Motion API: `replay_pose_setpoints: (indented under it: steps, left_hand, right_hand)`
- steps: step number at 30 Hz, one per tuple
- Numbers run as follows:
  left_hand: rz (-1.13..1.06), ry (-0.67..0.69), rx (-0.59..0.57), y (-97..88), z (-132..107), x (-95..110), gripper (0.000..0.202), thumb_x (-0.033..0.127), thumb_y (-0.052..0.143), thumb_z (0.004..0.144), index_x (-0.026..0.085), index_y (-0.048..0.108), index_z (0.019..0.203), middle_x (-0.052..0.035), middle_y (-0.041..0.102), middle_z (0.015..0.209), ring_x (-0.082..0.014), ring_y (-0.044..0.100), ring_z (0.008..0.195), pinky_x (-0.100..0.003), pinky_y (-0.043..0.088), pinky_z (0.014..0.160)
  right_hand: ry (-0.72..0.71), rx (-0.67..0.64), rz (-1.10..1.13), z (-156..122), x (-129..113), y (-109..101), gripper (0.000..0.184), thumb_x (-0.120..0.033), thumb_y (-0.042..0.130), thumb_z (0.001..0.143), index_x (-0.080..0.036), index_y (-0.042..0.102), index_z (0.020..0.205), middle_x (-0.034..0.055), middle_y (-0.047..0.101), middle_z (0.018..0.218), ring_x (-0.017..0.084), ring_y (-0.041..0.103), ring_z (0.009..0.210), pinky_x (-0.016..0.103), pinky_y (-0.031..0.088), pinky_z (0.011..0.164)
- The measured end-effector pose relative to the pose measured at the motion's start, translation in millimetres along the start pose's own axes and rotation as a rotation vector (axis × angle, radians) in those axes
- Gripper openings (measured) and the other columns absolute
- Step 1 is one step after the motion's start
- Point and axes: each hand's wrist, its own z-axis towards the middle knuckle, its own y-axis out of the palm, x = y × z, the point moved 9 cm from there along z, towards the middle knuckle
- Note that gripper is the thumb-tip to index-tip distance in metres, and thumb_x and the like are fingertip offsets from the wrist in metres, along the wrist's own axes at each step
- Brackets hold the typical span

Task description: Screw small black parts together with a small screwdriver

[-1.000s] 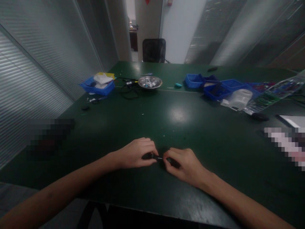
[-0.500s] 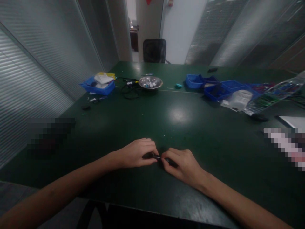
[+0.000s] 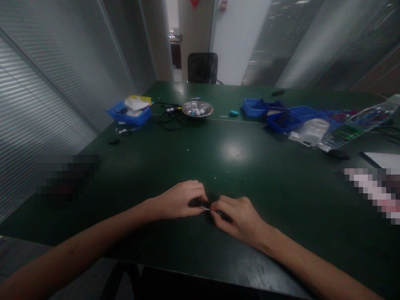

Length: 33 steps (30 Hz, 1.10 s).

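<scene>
Both my hands rest close together on the dark green table [image 3: 237, 166] near its front edge. My left hand [image 3: 179, 201] is curled, its fingertips pinching a small dark object [image 3: 200, 203] with a thin metal tip. My right hand [image 3: 239, 216] is also curled, fingertips pinched on the other end of the same small piece. The light is dim and the object is too small to name.
At the back left stands a blue tray [image 3: 128, 113] with white paper, then black cables [image 3: 168, 116] and a metal dish [image 3: 197, 108]. Blue bins [image 3: 275, 112] and clear plastic bags [image 3: 350, 125] lie back right. A black chair [image 3: 202, 68] stands beyond the table.
My right hand has slid slightly left, so its fingertips now meet those of the left hand. The left hand has barely moved.
</scene>
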Motion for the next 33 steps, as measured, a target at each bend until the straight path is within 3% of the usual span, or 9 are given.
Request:
replay_pose_setpoints:
  steps: [6, 11, 15, 18, 22, 25, 27, 29, 33]
  left_hand:
    - [-0.019, -0.037, 0.019, -0.3, 0.7, -2.0, 0.011, 0.028, 0.067, 0.095, 0.019, 0.065, 0.1, -0.0042, 0.064, 0.095, -0.0191, 0.059, 0.09, -0.032, 0.043, 0.081]
    - [0.03, -0.058, 0.059, -4.4, -1.0, -5.2, 0.012, 0.03, 0.064, 0.097, 0.019, 0.066, 0.101, -0.0045, 0.065, 0.095, -0.0197, 0.059, 0.091, -0.034, 0.044, 0.082]
    - [0.075, -0.053, 0.081, -12.8, -2.6, -3.5, 0.015, 0.031, 0.063, 0.097, 0.019, 0.067, 0.107, -0.0055, 0.067, 0.098, -0.0206, 0.059, 0.093, -0.035, 0.045, 0.082]
    - [0.042, 0.106, 0.029, -7.5, -4.3, 22.2, 0.019, 0.028, 0.064, 0.097, 0.02, 0.065, 0.114, -0.0067, 0.071, 0.108, -0.0214, 0.062, 0.102, -0.038, 0.047, 0.091]
    - [0.054, 0.396, -0.11, 21.5, -12.8, 67.3, 0.018, 0.027, 0.059, 0.099, 0.021, 0.064, 0.116, -0.0067, 0.074, 0.121, -0.0221, 0.064, 0.117, -0.039, 0.048, 0.095]
    - [0.116, 0.474, -0.149, 33.5, -16.4, 72.3, 0.019, 0.026, 0.057, 0.1, 0.021, 0.065, 0.117, -0.0069, 0.074, 0.125, -0.0223, 0.065, 0.122, -0.039, 0.051, 0.094]
    - [0.184, 0.412, -0.139, 25.8, -14.4, 53.2, 0.022, 0.025, 0.055, 0.101, 0.02, 0.066, 0.119, -0.0085, 0.072, 0.129, -0.0228, 0.062, 0.127, -0.039, 0.05, 0.098]
    - [0.265, 0.256, -0.098, 2.6, -12.7, 15.8, 0.026, 0.025, 0.052, 0.102, 0.02, 0.065, 0.124, -0.0101, 0.068, 0.136, -0.0235, 0.059, 0.132, -0.041, 0.048, 0.105]
    - [0.38, -0.171, 0.122, -78.7, -35.0, -84.8, 0.035, 0.034, 0.051, 0.103, 0.022, 0.063, 0.134, -0.0084, 0.063, 0.144, -0.0247, 0.057, 0.134, -0.046, 0.044, 0.114]
  right_hand:
    - [0.135, 0.191, 0.083, -2.9, 18.1, -16.1, 0.013, -0.02, 0.052, 0.101, -0.019, 0.064, 0.096, 0.0009, 0.066, 0.078, 0.012, 0.061, 0.063, 0.023, 0.041, 0.059]
    - [0.051, 0.125, 0.033, -1.6, 6.7, -10.7, 0.012, -0.017, 0.054, 0.099, -0.019, 0.065, 0.096, 0.0, 0.064, 0.077, 0.012, 0.058, 0.059, 0.025, 0.038, 0.056]
    - [0.118, 0.196, 0.085, -3.2, 14.7, -18.8, 0.011, -0.018, 0.055, 0.099, -0.019, 0.066, 0.097, 0.0011, 0.068, 0.081, 0.013, 0.062, 0.065, 0.025, 0.043, 0.061]
    - [0.234, 0.299, 0.159, -6.2, 29.7, -30.9, 0.012, -0.021, 0.057, 0.1, -0.019, 0.067, 0.094, 0.0009, 0.07, 0.081, 0.014, 0.063, 0.065, 0.025, 0.045, 0.062]
    - [0.316, 0.337, 0.209, -7.8, 40.0, -37.1, 0.014, -0.025, 0.058, 0.1, -0.019, 0.069, 0.092, 0.0003, 0.069, 0.079, 0.014, 0.062, 0.063, 0.025, 0.045, 0.061]
    - [0.312, 0.335, 0.224, -6.7, 38.7, -37.5, 0.015, -0.026, 0.058, 0.1, -0.019, 0.069, 0.091, 0.0002, 0.069, 0.078, 0.014, 0.062, 0.063, 0.026, 0.045, 0.062]
    - [0.31, 0.326, 0.226, -5.9, 37.2, -37.3, 0.016, -0.026, 0.058, 0.1, -0.019, 0.069, 0.092, 0.0004, 0.069, 0.078, 0.014, 0.063, 0.063, 0.026, 0.045, 0.062]
    - [0.312, 0.315, 0.228, -5.4, 36.3, -37.5, 0.016, -0.026, 0.058, 0.1, -0.019, 0.07, 0.092, 0.0003, 0.069, 0.077, 0.014, 0.062, 0.063, 0.025, 0.045, 0.06]
    - [0.315, 0.301, 0.237, -5.8, 36.4, -38.3, 0.016, -0.027, 0.058, 0.1, -0.019, 0.07, 0.091, 0.0001, 0.07, 0.078, 0.014, 0.062, 0.062, 0.025, 0.044, 0.059]
